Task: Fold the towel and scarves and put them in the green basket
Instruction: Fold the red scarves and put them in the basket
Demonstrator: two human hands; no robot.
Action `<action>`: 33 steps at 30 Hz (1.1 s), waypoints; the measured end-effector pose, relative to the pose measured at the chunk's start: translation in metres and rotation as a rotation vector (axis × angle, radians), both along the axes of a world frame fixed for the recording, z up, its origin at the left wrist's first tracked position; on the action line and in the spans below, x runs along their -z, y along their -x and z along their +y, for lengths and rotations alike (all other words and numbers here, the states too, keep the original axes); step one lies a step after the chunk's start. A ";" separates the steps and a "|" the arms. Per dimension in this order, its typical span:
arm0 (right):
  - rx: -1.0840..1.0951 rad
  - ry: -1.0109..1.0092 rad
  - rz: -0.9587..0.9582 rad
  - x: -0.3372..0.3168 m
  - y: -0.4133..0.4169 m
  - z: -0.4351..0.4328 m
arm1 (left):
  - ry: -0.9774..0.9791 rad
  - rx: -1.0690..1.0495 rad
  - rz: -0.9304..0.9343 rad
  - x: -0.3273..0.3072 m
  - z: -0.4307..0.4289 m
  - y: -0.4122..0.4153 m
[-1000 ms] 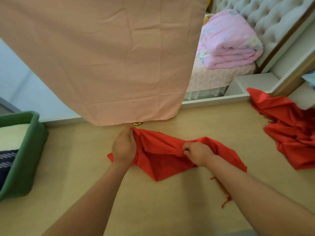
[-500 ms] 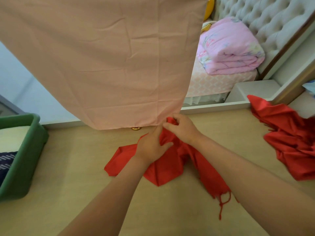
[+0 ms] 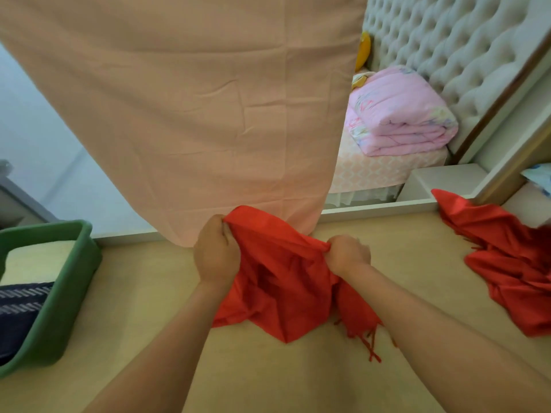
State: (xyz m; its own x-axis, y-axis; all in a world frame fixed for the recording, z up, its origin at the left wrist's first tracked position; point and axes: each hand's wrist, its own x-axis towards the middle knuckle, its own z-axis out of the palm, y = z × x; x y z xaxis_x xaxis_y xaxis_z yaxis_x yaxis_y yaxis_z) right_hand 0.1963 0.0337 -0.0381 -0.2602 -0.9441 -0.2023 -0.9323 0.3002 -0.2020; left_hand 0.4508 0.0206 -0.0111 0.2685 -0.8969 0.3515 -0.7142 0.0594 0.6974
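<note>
A red fringed scarf [image 3: 283, 281] hangs bunched over the beige tabletop [image 3: 268, 377], lifted at its top edge. My left hand [image 3: 216, 254] grips its upper left part and my right hand [image 3: 347, 253] grips its upper right part, the two hands apart. The scarf's lower point and tassels touch the table. A second red scarf [image 3: 507, 257] lies crumpled at the right edge. The green basket [image 3: 59, 296] stands at the left, holding a folded cream towel [image 3: 35, 257] and a dark striped cloth [image 3: 21, 305].
A large pink sheet [image 3: 193, 114] hangs behind the table, right above my hands. A bed with a folded pink quilt [image 3: 399, 114] and a tufted headboard [image 3: 447, 49] stands at the back right. A white ledge [image 3: 372, 210] borders the table's far edge.
My hands met at the scarf's top half a second ago, then drew apart sideways and lifted, so the scarf now hangs stretched between them.
</note>
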 end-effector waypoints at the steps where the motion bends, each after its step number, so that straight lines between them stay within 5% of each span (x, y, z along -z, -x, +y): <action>1: 0.014 0.023 -0.037 -0.006 -0.008 0.001 | -0.066 -0.029 -0.054 0.004 -0.002 -0.010; 4: 0.024 0.125 -0.137 -0.030 -0.045 0.004 | -0.156 0.055 -0.204 0.013 0.000 -0.032; 10: -0.179 0.340 -0.197 -0.068 -0.123 0.018 | -0.053 0.655 -0.289 -0.008 0.016 -0.039; 20: -0.054 0.230 0.013 -0.051 -0.174 0.051 | 0.121 0.408 0.106 -0.037 0.038 -0.117; 23: 0.064 0.202 -0.197 -0.050 -0.194 0.058 | 0.059 0.218 0.128 -0.043 0.045 -0.149; 25: 0.039 0.209 -0.343 -0.053 -0.211 0.059 | -0.130 0.158 -0.077 -0.040 0.045 -0.171; 28: -0.107 0.255 -0.407 -0.063 -0.240 0.061 | -0.180 0.470 -0.250 -0.033 0.053 -0.188; 30: -0.187 0.284 -0.472 -0.068 -0.261 0.064 | -0.201 0.703 -0.153 -0.032 0.066 -0.181; 33: -0.256 0.349 -0.508 -0.067 -0.279 0.065 | -0.185 0.727 0.019 -0.035 0.074 -0.176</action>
State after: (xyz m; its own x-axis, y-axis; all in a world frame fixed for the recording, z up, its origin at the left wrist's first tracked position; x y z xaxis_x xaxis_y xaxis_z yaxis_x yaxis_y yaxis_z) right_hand 0.4751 0.0982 0.0286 0.0279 -0.9957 0.0881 -0.7284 -0.0806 -0.6804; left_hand 0.6271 0.0949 0.0243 -0.4095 -0.8946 0.1790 -0.5277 0.3923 0.7534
